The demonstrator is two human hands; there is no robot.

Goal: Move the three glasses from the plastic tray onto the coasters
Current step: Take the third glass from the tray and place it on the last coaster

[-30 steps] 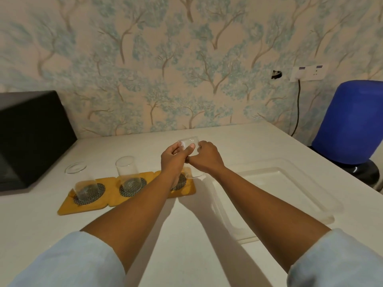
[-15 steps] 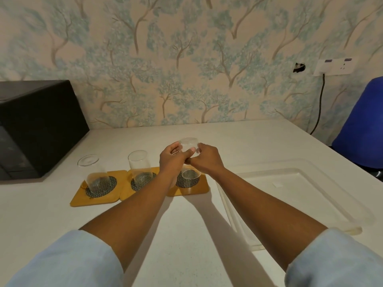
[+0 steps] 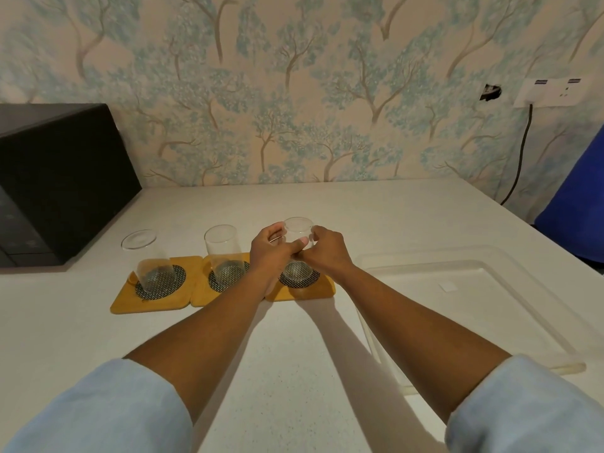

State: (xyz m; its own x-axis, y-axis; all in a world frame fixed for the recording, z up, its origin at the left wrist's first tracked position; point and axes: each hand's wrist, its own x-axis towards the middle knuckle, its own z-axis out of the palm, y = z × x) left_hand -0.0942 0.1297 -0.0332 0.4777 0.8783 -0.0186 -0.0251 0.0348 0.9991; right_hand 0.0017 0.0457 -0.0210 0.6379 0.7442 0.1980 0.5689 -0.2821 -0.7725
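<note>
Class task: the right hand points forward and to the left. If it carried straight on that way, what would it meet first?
The third glass, which the right hand already grips together with the left hand. Beyond it probably the left hand's fingers, though depth is unclear.

A wall covered in wallpaper [image 3: 294, 93] printed with pale blue-green trees on a cream ground fills the upper half of the view. Below it runs a white speckled worktop [image 3: 277, 371], evenly and softly lit. At the far left a black microwave oven [image 3: 58, 184] stands on the worktop against the wall. At the upper right a white socket plate [image 3: 552, 92] is mounted on the wall, with a dark cable [image 3: 519, 152] hanging from it. A large blue container [image 3: 578, 204] shows at the right edge.
</note>
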